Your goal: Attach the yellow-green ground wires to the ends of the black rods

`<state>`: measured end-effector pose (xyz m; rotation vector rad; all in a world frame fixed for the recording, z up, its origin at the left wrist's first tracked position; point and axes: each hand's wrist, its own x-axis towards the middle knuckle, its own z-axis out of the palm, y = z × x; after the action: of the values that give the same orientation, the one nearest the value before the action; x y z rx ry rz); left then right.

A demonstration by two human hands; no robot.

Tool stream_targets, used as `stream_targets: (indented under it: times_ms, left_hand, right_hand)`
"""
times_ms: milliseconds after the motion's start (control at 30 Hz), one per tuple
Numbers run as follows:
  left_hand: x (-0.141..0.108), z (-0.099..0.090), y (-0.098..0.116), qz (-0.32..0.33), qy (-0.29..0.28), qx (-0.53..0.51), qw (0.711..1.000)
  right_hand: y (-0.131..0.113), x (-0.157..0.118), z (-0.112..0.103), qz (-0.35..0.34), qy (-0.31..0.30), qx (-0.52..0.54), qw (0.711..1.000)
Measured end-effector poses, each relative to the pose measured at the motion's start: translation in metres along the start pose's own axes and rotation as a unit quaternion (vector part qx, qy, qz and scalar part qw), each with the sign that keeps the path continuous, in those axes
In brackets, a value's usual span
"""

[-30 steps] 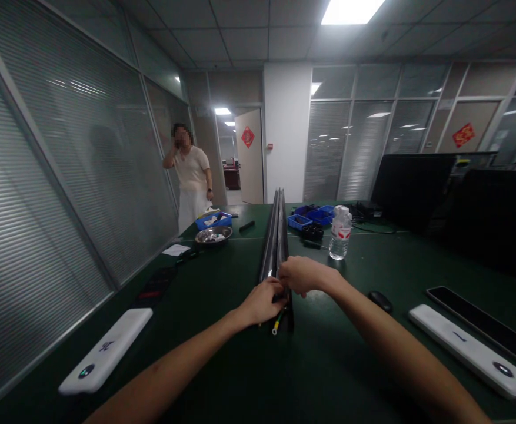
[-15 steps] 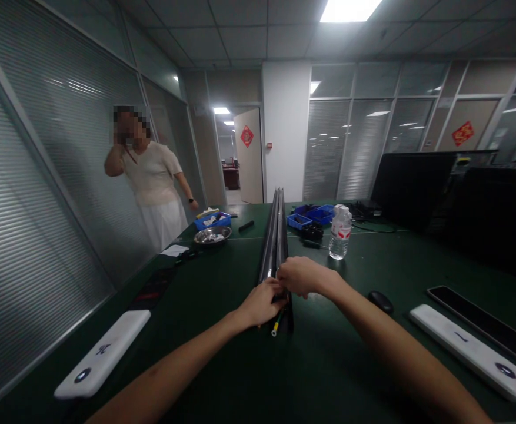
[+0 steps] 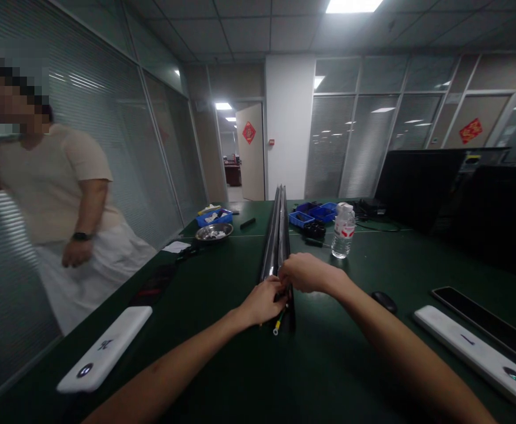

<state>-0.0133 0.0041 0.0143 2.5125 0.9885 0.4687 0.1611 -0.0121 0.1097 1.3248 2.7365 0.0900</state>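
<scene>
A long dark metal profile (image 3: 270, 254) lies lengthwise on the green table, running away from me. At its near end my left hand (image 3: 264, 301) curls over it, fingers bent around something hidden. Right beside it, my right hand (image 3: 304, 272) is closed in a pinch at the profile's right side; what sits between its fingertips cannot be made out. Below my left hand, a yellow-green wire with a ring terminal (image 3: 276, 331) sticks out of the profile's near end.
On the left are a white power bank (image 3: 107, 347), a metal bowl (image 3: 214, 232) and a blue tray (image 3: 216, 218). Rightward stand a water bottle (image 3: 343, 232), a mouse (image 3: 384, 302), another white power bank (image 3: 473, 353) and a phone (image 3: 487, 321). A person (image 3: 59, 182) is at the table's left side.
The person on the left has come much closer along the table's left side. Both my hands stay at the profile's near end with hardly any movement; the view has shifted slightly.
</scene>
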Motion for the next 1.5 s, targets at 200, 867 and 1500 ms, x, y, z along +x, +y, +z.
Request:
stream_targets:
  times_ms: [200, 867, 1500]
  left_hand:
    - [-0.0003, 0.0011, -0.001, 0.012, -0.007, -0.002, 1.0]
    - [-0.0018, -0.0002, -0.0001, -0.008, -0.011, -0.022, 1.0]
    - [-0.0026, 0.0015, -0.0039, 0.01, -0.01, -0.045, 0.999]
  right_hand:
    - [-0.0027, 0.0026, 0.0, -0.006, -0.008, 0.009, 1.0]
    - [0.0011, 0.0013, 0.0004, -0.002, -0.009, 0.021, 1.0]
    - [0.0008, 0.0051, -0.0001, 0.012, -0.042, 0.052, 0.998]
